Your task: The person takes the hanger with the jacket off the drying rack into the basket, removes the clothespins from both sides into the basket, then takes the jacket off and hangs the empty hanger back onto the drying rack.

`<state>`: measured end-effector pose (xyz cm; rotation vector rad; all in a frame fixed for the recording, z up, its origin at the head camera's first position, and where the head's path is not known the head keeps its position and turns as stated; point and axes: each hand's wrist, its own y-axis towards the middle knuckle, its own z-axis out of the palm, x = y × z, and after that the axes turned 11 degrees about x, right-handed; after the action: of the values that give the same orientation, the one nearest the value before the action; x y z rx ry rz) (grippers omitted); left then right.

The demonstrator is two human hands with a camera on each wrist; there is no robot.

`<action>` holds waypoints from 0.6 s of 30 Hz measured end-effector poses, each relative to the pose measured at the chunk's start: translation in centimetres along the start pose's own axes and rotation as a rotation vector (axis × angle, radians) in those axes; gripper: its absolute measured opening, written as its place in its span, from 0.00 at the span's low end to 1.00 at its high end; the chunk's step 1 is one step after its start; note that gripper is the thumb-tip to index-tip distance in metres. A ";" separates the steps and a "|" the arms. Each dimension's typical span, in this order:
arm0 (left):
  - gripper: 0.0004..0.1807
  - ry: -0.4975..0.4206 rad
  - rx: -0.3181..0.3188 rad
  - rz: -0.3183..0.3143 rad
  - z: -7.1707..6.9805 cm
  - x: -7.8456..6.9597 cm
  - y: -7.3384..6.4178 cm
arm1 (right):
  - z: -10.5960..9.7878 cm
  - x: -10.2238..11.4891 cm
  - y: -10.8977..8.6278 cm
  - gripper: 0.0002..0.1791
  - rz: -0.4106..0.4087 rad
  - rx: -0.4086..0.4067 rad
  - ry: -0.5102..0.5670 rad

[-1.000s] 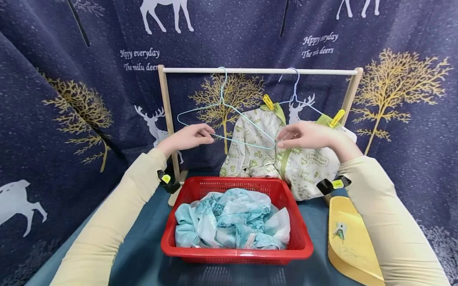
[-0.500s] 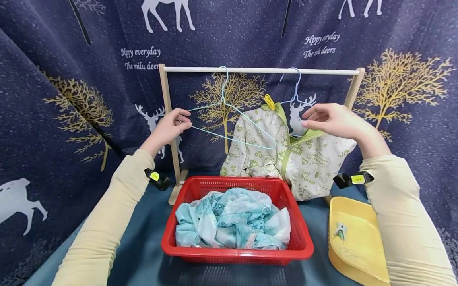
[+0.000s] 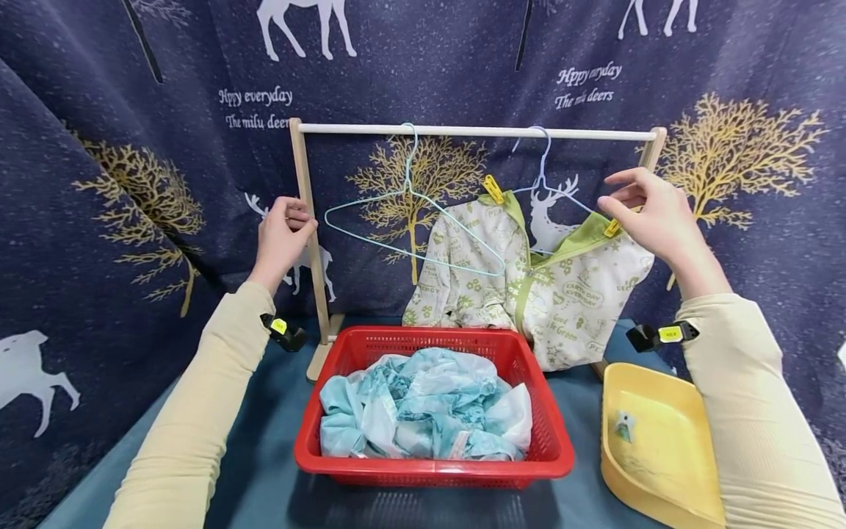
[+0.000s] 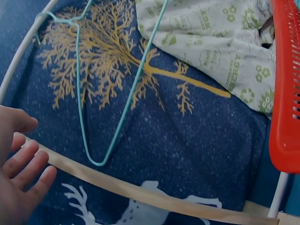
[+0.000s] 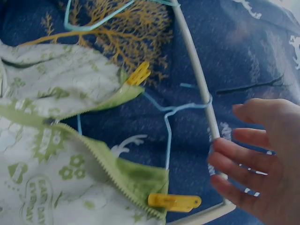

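Observation:
My left hand (image 3: 284,235) hovers empty with loosely bent fingers at the rack's left post. To its right a bare light-blue clothes hanger (image 3: 407,176) hangs from the rail (image 3: 476,132). My right hand (image 3: 661,213) is also empty, fingers spread a little in the right wrist view, near the right post. Beside it, a white and green printed zip jacket (image 3: 562,308) hangs on a bluish hanger (image 3: 543,158), its front partly unzipped. Two yellow clothespins, one at the left shoulder (image 5: 139,73) and one at the right (image 5: 173,202), grip the green collar edges.
A red plastic basket (image 3: 432,468) with crumpled teal and white cloth stands in front of the rack. At the right lies a yellow tray (image 3: 661,411) with a small pale clip (image 3: 624,426) in it. Behind hangs a dark blue curtain (image 3: 423,66) with deer and trees.
My left hand has drawn left, away from the light-blue hanger. My right hand has moved right and up, off the front of the jacket, uncovering the right clothespin.

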<state>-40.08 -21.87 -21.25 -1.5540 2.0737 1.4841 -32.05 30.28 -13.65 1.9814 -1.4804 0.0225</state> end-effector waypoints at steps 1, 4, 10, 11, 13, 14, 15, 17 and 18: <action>0.20 0.004 -0.016 -0.005 0.0 0.2 0.0 | 0.1 -0.2 0.0 0.29 0.007 -0.023 0.003; 0.22 0.005 -0.045 -0.021 0.2 1.0 0.0 | 0.4 -1.0 0.0 0.28 0.019 -0.090 0.022; 0.25 0.020 -0.028 -0.101 1.3 2.8 -0.1 | 1.2 -2.3 -0.2 0.26 0.021 -0.181 0.026; 0.25 0.018 -0.028 -0.110 1.6 3.1 -0.1 | 1.2 -2.4 -0.3 0.26 0.022 -0.185 0.024; 0.25 0.009 -0.034 -0.123 2.0 3.6 -0.1 | 1.5 -2.8 -0.4 0.26 0.023 -0.190 0.018; 0.24 -0.002 -0.044 -0.126 2.1 3.8 0.0 | 1.5 -2.9 -0.5 0.27 0.022 -0.193 0.019; 0.24 -0.011 -0.056 -0.129 2.2 4.0 0.0 | 1.6 -3.1 -0.5 0.27 0.027 -0.197 0.014; 0.23 -0.021 -0.079 -0.137 2.5 4.4 0.1 | 1.9 -3.5 -0.6 0.27 0.053 -0.208 0.004; 0.22 -0.024 -0.086 -0.141 2.6 4.5 0.2 | 2.0 -3.7 -0.6 0.27 0.069 -0.212 0.004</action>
<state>-43.32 -22.82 -25.20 -1.6668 1.8673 1.5514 -33.59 32.46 -16.94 1.7604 -1.4835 -0.0971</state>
